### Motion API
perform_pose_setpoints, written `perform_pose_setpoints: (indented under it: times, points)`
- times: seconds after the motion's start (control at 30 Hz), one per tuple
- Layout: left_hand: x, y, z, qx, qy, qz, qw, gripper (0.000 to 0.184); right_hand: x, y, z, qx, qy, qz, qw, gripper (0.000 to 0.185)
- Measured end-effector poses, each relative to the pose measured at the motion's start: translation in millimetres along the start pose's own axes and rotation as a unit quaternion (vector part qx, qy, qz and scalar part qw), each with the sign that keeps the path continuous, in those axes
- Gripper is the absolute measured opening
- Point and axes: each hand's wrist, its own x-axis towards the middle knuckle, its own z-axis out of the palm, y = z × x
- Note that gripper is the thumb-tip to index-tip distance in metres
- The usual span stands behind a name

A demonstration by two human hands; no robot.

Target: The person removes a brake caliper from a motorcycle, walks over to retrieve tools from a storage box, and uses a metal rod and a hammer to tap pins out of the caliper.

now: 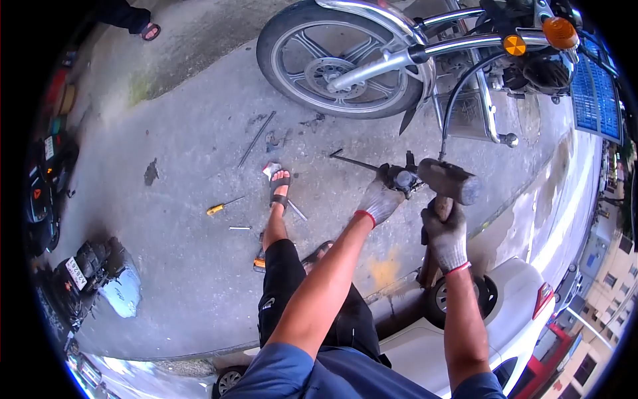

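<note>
My left hand point(384, 203), in a pale work glove with a red cuff, is closed around a dark, greasy metal part point(404, 178). A thin dark rod point(352, 160) with a bent end sticks out leftward beside that part. My right hand point(446, 234), gloved too, grips a hammer by its handle, just below the heavy, blocky hammer head point(449, 181). The head is close to the right of the metal part; whether they touch cannot be told. A black hose point(453, 100) runs down from the motorcycle and passes behind the hammer head.
The motorcycle's front wheel point(340, 70) is ahead. On the concrete lie a long metal bar point(256, 139), a yellow-handled screwdriver point(216, 209) and a small metal tool point(240, 228). A white car point(405, 356) is at lower right, parked scooters point(80, 272) at left. Another person's foot point(151, 31) shows at upper left.
</note>
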Motion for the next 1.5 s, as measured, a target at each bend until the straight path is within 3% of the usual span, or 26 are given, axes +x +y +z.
perform_pose_setpoints:
  times: [0.1, 0.13, 0.23, 0.3, 0.37, 0.43, 0.47, 0.53, 0.57, 0.6, 0.7, 0.77, 0.8, 0.9, 0.93, 1.0, 1.03, 1.07, 1.1, 1.13, 1.2, 1.23, 1.3, 1.37, 1.43, 1.5]
  points:
    - [0.6, -6.1, 3.2, 0.007, 0.001, 0.019, 1.0, 0.052, 21.7, 39.8, 17.7, -0.091, 0.01, -0.189, 0.978, 0.013]
    - [-2.1, -6.7, 2.9, -0.024, -0.006, 0.018, 1.0, 0.054, 22.7, 45.3, 17.1, -0.135, -0.016, -0.11, 0.985, 0.016]
    - [3.0, -18.4, 12.1, -0.108, 0.005, 0.016, 0.994, 0.055, 27.1, 37.9, 20.2, -0.148, -0.014, -0.112, 0.982, 0.016]
    - [3.1, -17.5, 11.4, -0.087, 0.003, 0.0, 0.996, 0.054, 25.4, 25.8, 16.3, -0.094, -0.03, -0.055, 0.994, 0.015]
    - [2.8, -6.0, 4.3, -0.066, 0.005, -0.018, 0.998, 0.054, 25.8, 27.7, 8.5, -0.072, -0.023, -0.066, 0.995, 0.017]
    - [5.9, -3.9, 0.8, 0.005, 0.003, 0.009, 1.0, 0.053, 12.0, 0.9, 3.4, -0.066, -0.019, 0.042, 0.997, 0.018]
    - [7.7, -3.8, -0.5, 0.004, 0.004, 0.01, 1.0, 0.053, 10.5, 2.7, 7.7, -0.067, -0.019, 0.042, 0.997, 0.018]
    - [10.6, -7.7, 0.1, -0.025, 0.0, -0.014, 1.0, 0.054, 10.6, 22.1, 11.7, -0.006, -0.01, -0.048, 0.999, 0.011]
    - [11.8, -2.1, -5.3, 0.027, -0.035, 0.023, 0.999, 0.053, 23.5, 51.5, 11.6, -0.085, -0.008, -0.151, 0.985, 0.013]
    - [8.6, -1.1, -3.8, 0.027, -0.037, 0.024, 0.999, 0.053, 24.0, 47.7, 13.2, -0.104, -0.035, -0.08, 0.991, 0.015]
    - [2.4, -3.6, -3.6, -0.103, 0.012, -0.018, 0.994, 0.051, 26.0, 40.2, 13.8, -0.112, -0.04, -0.073, 0.99, 0.016]
    - [4.2, 1.0, -6.6, -0.056, 0.002, -0.01, 0.998, 0.051, 16.2, 18.0, 7.4, -0.097, -0.027, -0.054, 0.993, 0.015]
    - [6.1, 2.5, -7.8, -0.01, -0.007, -0.003, 1.0, 0.05, 13.2, 14.9, 1.8, -0.087, -0.019, -0.094, 0.992, 0.016]
    - [6.1, -6.7, -5.4, -0.065, -0.004, 0.023, 0.998, 0.044, -18.9, -37.7, -4.0, -0.01, 0.024, -0.041, 0.999, 0.014]
    - [7.7, -7.9, -5.8, -0.065, -0.003, 0.022, 0.998, 0.044, -23.3, -41.2, -5.7, -0.03, 0.031, -0.053, 0.998, 0.011]
    - [11.5, -9.3, -8.6, 0.02, -0.009, 0.052, 0.998, 0.045, -14.8, -4.4, 5.1, -0.014, 0.052, -0.165, 0.985, 0.01]
    - [7.9, -9.6, -7.1, 0.019, -0.011, 0.053, 0.998, 0.045, 5.5, 28.7, 13.7, -0.107, 0.011, -0.193, 0.975, 0.011]
    - [2.0, -10.0, -5.2, -0.08, -0.021, 0.028, 0.996, 0.045, 21.1, 49.9, 18.4, -0.199, -0.027, -0.219, 0.955, 0.013]
    - [2.3, -7.6, -4.4, -0.176, -0.033, 0.008, 0.984, 0.045, 17.9, 47.8, 16.9, -0.171, -0.033, -0.156, 0.972, 0.015]
    - [8.4, -4.9, -6.4, -0.175, -0.024, 0.019, 0.984, 0.045, 19.3, 44.4, 19.5, -0.156, -0.043, -0.129, 0.978, 0.015]
    - [-3.9, -7.0, 4.8, -0.054, 0.02, 0.024, 0.998, 0.036, 17.0, 42.3, 18.4, -0.14, -0.049, -0.085, 0.985, 0.016]
    - [0.3, -6.3, 4.0, -0.057, 0.019, 0.025, 0.998, 0.036, 17.3, 38.1, 15.5, -0.139, -0.046, -0.076, 0.986, 0.015]
    - [5.4, -6.6, -5.2, -0.019, -0.049, -0.024, 0.998, 0.056, 6.1, 18.2, 5.2, -0.076, -0.04, -0.065, 0.994, 0.014]
    - [6.1, -2.1, -11.9, 0.055, -0.04, 0.011, 0.998, 0.054, -12.4, -29.3, -2.4, -0.003, -0.006, -0.008, 1.0, 0.011]
    - [7.2, -3.1, -14.2, 0.133, -0.028, 0.063, 0.989, 0.05, -22.7, -39.7, -8.8, 0.009, 0.023, -0.027, 0.999, 0.012]
    - [18.7, -28.7, -5.4, 0.06, -0.033, 0.037, 0.997, 0.05, -19.2, -15.6, -0.3, 0.059, 0.061, -0.077, 0.993, 0.013]
